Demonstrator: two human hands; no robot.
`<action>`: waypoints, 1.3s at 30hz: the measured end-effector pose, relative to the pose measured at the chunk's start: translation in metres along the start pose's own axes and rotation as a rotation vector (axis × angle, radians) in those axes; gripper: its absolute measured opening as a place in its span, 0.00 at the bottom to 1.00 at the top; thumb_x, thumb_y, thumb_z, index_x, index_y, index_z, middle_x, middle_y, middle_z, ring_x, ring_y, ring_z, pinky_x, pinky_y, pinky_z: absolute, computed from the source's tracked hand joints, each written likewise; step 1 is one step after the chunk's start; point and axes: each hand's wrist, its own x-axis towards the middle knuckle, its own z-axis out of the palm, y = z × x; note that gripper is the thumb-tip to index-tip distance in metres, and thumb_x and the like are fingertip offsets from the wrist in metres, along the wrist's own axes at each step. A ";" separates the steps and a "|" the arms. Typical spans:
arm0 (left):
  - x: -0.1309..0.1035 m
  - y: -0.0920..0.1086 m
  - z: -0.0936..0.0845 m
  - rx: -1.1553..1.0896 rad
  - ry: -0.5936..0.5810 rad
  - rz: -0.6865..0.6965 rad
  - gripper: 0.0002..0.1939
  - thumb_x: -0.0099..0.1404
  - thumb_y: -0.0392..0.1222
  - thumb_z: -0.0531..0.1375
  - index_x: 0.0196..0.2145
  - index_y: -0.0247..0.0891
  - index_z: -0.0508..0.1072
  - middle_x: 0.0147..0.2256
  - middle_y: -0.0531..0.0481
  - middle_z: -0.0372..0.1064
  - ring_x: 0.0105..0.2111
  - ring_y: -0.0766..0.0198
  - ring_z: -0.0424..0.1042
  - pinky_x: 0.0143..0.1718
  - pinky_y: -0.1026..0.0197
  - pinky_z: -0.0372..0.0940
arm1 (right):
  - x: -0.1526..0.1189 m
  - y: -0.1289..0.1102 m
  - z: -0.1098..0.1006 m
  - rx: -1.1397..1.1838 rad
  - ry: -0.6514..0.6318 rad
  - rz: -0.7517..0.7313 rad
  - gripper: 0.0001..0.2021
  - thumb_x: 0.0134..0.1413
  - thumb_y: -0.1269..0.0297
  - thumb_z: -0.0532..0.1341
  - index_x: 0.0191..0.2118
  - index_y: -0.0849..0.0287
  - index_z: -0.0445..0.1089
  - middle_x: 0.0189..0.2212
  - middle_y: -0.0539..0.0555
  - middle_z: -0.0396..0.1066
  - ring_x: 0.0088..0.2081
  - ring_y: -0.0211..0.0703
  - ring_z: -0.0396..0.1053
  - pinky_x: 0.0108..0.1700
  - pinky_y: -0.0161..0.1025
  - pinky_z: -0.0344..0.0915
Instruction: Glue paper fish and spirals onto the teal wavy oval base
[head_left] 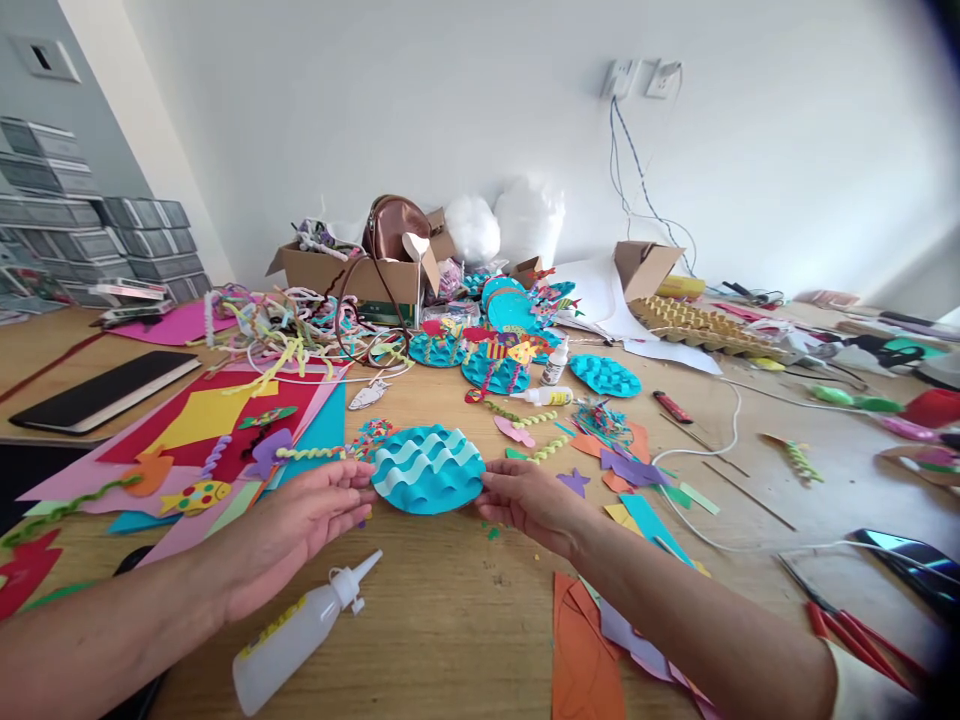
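A round blue disc (429,470) with wavy raised paper strips, several of them pale, is held between my two hands above the wooden table. My left hand (311,520) pinches its left edge with fingertips and thumb. At the right edge, my right hand (529,500) grips it the same way. A white glue bottle (289,640) with a pointed nozzle lies on its side below my left hand. Orange paper pieces (581,650) lie under my right forearm.
Coloured paper sheets (202,420) and a black notebook (105,390) lie left. Finished blue discs (495,365), a second glue bottle (555,362) and a cardboard box (375,285) stand behind. Red-handled scissors (855,630), a phone (911,565) and a white cable (675,505) are right.
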 end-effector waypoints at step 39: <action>0.029 -0.008 -0.051 1.058 -0.031 0.382 0.11 0.56 0.45 0.54 0.23 0.40 0.71 0.23 0.54 0.69 0.27 0.63 0.67 0.30 0.63 0.59 | 0.070 -0.033 0.028 0.071 0.174 -0.152 0.09 0.50 0.83 0.54 0.27 0.63 0.61 0.22 0.52 0.67 0.25 0.32 0.68 0.32 0.29 0.68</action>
